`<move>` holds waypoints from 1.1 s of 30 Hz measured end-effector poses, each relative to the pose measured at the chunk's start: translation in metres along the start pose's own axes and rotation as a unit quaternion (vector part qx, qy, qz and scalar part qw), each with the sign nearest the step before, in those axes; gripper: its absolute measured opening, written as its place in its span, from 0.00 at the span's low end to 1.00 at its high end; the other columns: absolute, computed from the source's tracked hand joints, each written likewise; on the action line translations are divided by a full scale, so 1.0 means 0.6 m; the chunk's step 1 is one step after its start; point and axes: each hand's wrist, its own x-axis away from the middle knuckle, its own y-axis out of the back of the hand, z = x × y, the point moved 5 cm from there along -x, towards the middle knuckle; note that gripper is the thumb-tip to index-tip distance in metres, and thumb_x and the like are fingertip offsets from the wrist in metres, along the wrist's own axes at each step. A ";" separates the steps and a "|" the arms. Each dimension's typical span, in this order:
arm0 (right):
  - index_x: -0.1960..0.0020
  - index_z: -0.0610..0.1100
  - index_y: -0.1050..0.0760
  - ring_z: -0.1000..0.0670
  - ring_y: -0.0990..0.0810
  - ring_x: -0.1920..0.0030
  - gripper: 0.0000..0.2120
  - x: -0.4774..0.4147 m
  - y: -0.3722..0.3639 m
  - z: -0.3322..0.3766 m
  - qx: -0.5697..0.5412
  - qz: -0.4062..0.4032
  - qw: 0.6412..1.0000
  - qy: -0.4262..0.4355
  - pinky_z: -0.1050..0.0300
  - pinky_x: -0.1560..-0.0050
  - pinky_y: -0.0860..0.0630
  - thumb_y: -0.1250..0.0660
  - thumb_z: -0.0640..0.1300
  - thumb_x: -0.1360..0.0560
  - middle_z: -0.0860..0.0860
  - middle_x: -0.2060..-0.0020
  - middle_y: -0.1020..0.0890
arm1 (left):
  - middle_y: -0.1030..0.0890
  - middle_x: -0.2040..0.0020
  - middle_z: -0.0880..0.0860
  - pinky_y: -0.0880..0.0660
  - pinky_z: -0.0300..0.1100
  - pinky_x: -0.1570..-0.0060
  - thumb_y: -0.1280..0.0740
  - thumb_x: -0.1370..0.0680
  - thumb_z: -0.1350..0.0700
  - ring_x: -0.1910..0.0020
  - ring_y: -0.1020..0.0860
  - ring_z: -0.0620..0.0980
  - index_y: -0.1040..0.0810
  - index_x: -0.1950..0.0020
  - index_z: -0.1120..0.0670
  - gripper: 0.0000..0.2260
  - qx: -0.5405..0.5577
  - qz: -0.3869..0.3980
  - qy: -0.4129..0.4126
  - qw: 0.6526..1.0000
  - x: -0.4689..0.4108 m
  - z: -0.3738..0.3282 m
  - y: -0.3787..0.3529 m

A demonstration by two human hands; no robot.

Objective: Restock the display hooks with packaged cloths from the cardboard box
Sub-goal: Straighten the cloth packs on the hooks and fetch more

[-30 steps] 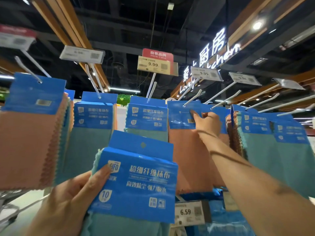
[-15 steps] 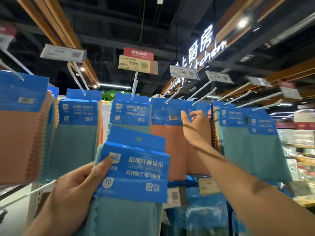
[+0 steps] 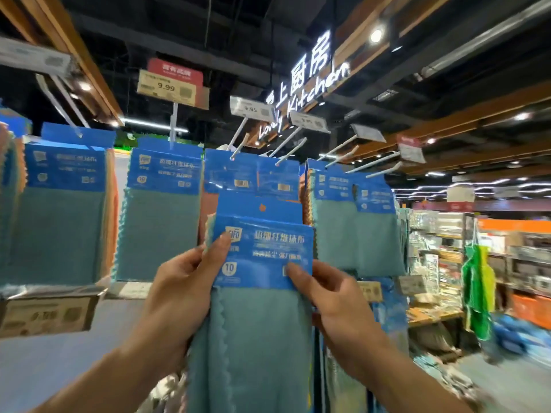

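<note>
Cloth pack (image 3: 262, 257): held up mid-frame, below the display hooks (image 3: 239, 139), not yet hung.
Handling: likely light, limp cloth under a stiffer blue card header; best held by the header's 2 sides.
Left hand (image 3: 179, 293): thumb pinches the header's left edge.
Right hand (image 3: 337, 308): thumb pinches its lower right corner.

both forearms rise from the frame's bottom edge toward its centre, the left hand (image 3: 179, 296) and right hand (image 3: 337, 305) each pinching, thumbs in front, the same cloth pack (image 3: 264, 257).
</note>
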 end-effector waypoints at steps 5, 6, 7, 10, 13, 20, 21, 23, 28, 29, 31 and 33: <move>0.49 0.39 0.18 0.42 0.14 0.52 0.18 -0.003 0.057 0.034 -0.008 -0.076 0.997 0.016 0.44 0.46 0.19 0.25 0.51 0.32 0.44 0.54 0.13 | 0.13 0.52 0.55 0.17 0.48 0.56 0.27 0.32 0.46 0.56 0.14 0.55 0.13 0.53 0.52 0.13 0.014 0.096 0.012 0.995 -0.006 0.005 -0.052; 0.48 0.39 0.18 0.44 0.14 0.53 0.17 -0.010 0.068 0.043 -0.002 -0.088 0.996 0.023 0.46 0.48 0.18 0.25 0.50 0.30 0.44 0.54 0.13 | 0.13 0.54 0.54 0.18 0.44 0.62 0.25 0.32 0.45 0.59 0.15 0.53 0.13 0.55 0.52 0.13 0.008 0.103 0.012 0.995 -0.011 0.004 -0.058; 0.49 0.40 0.18 0.46 0.14 0.55 0.15 -0.017 0.075 0.052 0.002 -0.096 0.995 0.030 0.48 0.49 0.18 0.25 0.50 0.29 0.45 0.55 0.13 | 0.15 0.56 0.54 0.22 0.41 0.65 0.24 0.32 0.43 0.62 0.18 0.53 0.14 0.57 0.52 0.13 -0.001 0.105 0.007 0.994 -0.019 0.004 -0.062; 0.55 0.43 0.18 0.46 0.14 0.57 0.08 -0.051 0.089 0.075 0.010 -0.111 0.993 0.043 0.48 0.52 0.18 0.26 0.47 0.26 0.46 0.58 0.13 | 0.17 0.59 0.56 0.26 0.40 0.67 0.25 0.30 0.41 0.65 0.22 0.51 0.14 0.55 0.55 0.17 -0.016 0.097 0.005 0.995 -0.056 -0.007 -0.081; 0.60 0.45 0.21 0.47 0.15 0.59 0.08 -0.101 0.099 0.094 -0.001 -0.137 0.990 0.045 0.47 0.50 0.18 0.25 0.47 0.26 0.49 0.63 0.13 | 0.14 0.57 0.59 0.24 0.42 0.63 0.26 0.26 0.46 0.64 0.21 0.53 0.14 0.52 0.58 0.15 -0.010 0.088 0.017 0.996 -0.109 -0.029 -0.107; 0.56 0.42 0.18 0.43 0.14 0.53 0.08 -0.234 0.112 0.118 0.000 -0.154 0.987 0.051 0.45 0.48 0.17 0.24 0.46 0.27 0.44 0.57 0.13 | 0.13 0.59 0.51 0.23 0.39 0.66 0.26 0.25 0.47 0.66 0.17 0.47 0.14 0.48 0.56 0.13 -0.032 0.079 0.011 0.996 -0.237 -0.064 -0.141; 0.57 0.41 0.18 0.43 0.14 0.54 0.08 -0.249 0.113 0.117 0.003 -0.157 0.986 0.051 0.46 0.49 0.18 0.24 0.46 0.27 0.43 0.57 0.13 | 0.14 0.60 0.51 0.24 0.38 0.69 0.26 0.25 0.47 0.68 0.18 0.46 0.15 0.48 0.56 0.14 -0.033 0.071 0.010 0.997 -0.249 -0.065 -0.144; 0.59 0.41 0.19 0.45 0.15 0.59 0.10 -0.274 0.114 0.117 0.013 -0.162 0.985 0.052 0.49 0.53 0.18 0.24 0.47 0.27 0.43 0.58 0.13 | 0.14 0.59 0.52 0.26 0.36 0.73 0.25 0.25 0.48 0.69 0.18 0.47 0.15 0.48 0.56 0.13 -0.030 0.055 0.006 0.998 -0.271 -0.065 -0.148; 0.59 0.38 0.18 0.44 0.16 0.60 0.11 -0.317 0.123 0.113 0.005 -0.164 0.985 0.055 0.42 0.49 0.18 0.25 0.47 0.27 0.41 0.58 0.13 | 0.13 0.52 0.56 0.24 0.39 0.69 0.27 0.24 0.46 0.63 0.18 0.51 0.15 0.45 0.56 0.15 -0.044 0.063 -0.016 0.997 -0.303 -0.065 -0.163; 0.58 0.38 0.17 0.44 0.15 0.59 0.11 -0.325 0.126 0.111 -0.001 -0.161 0.985 0.059 0.44 0.50 0.18 0.25 0.47 0.27 0.42 0.58 0.13 | 0.13 0.52 0.57 0.23 0.40 0.66 0.26 0.25 0.45 0.63 0.19 0.51 0.15 0.46 0.56 0.16 -0.050 0.063 -0.025 0.996 -0.306 -0.065 -0.166; 0.55 0.38 0.16 0.43 0.14 0.57 0.10 -0.336 0.129 0.107 -0.016 -0.146 0.988 0.056 0.46 0.51 0.17 0.26 0.46 0.27 0.43 0.58 0.13 | 0.14 0.58 0.55 0.23 0.42 0.64 0.25 0.26 0.44 0.65 0.19 0.50 0.15 0.49 0.56 0.16 -0.057 0.056 -0.043 0.996 -0.307 -0.066 -0.165; 0.53 0.38 0.16 0.45 0.14 0.60 0.09 -0.343 0.132 0.101 -0.027 -0.130 0.990 0.050 0.51 0.57 0.16 0.27 0.45 0.26 0.43 0.58 0.13 | 0.15 0.60 0.54 0.23 0.44 0.62 0.24 0.28 0.43 0.66 0.20 0.50 0.15 0.52 0.56 0.16 -0.065 0.053 -0.052 0.995 -0.305 -0.063 -0.162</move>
